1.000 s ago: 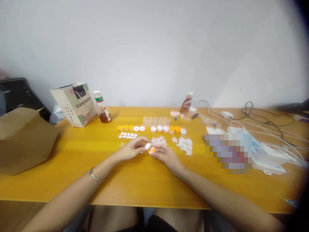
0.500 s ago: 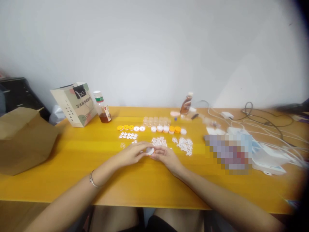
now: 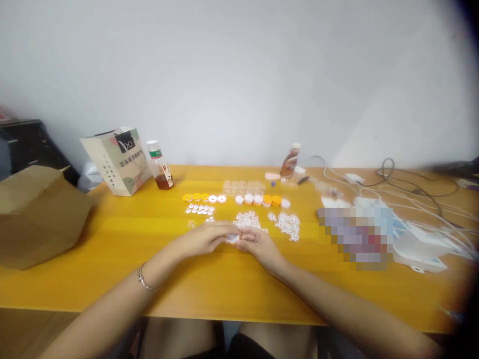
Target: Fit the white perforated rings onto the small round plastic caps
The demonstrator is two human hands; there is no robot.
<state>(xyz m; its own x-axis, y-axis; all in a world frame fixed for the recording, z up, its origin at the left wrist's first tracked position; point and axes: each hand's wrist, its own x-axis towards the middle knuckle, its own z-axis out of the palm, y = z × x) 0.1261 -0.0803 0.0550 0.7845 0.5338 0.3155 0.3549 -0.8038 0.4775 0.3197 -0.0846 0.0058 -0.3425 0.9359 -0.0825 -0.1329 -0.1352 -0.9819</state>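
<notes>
Pinching one small white cap (image 3: 232, 239) between them, left hand (image 3: 205, 237) and right hand (image 3: 257, 243) met mid-table; three orange rings (image 3: 196, 197) and two bottles sat toward 12 o'clock.

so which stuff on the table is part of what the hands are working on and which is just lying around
In use:
left hand
right hand
small white piece pinched between them
orange and white caps
piles of small white pieces
clear cups

Lying about:
paper bag
two drink bottles
brown bag
cables
</notes>
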